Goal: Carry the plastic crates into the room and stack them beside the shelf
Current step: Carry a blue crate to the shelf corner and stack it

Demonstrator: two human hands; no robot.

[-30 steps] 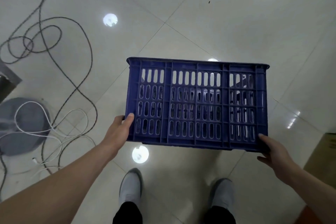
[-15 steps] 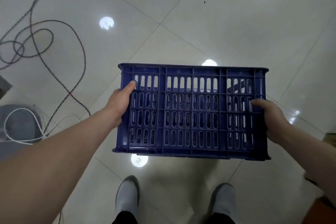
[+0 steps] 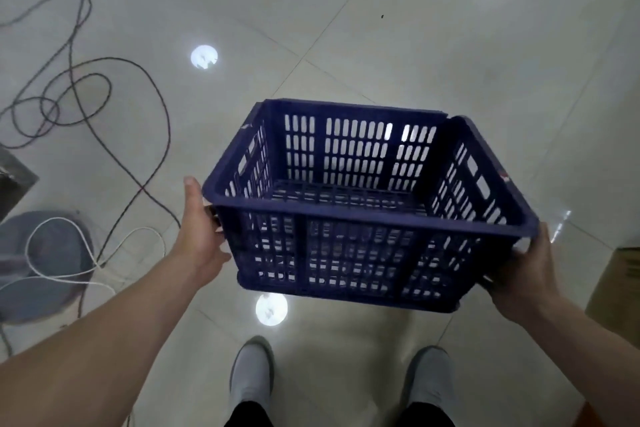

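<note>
The left hand (image 3: 201,229) clasps the left end of a dark blue plastic crate (image 3: 360,204), thumb lying up along the corner of the rim and fingers curled in against the end wall. The right hand (image 3: 519,270) grips the opposite end near the lower right corner, fingers wrapped under and behind the rim where they cannot be seen. Both forearms reach forward and slightly inward, bare, with the crate held between them in the air above the floor, just ahead of the person's two grey shoes (image 3: 252,374).

Around the feet the pale tiled floor (image 3: 398,62) is glossy and open, with room ahead and to the right. To the left, a white cable (image 3: 69,253) loops over a round grey base (image 3: 38,263), and dark cables (image 3: 104,87) trail in loose coils further out on that side. A brown edge (image 3: 616,288) of something shows at the far right, too cropped to identify. Round ceiling lights reflect off the tiles.

The crate is upright, open top facing up and tipped a little toward the viewer, so its empty inside shows. All four walls and the bottom are pierced with rows of narrow slots, and a thick rim runs around the top. A small red and white mark (image 3: 505,178) sits on the right rim.
</note>
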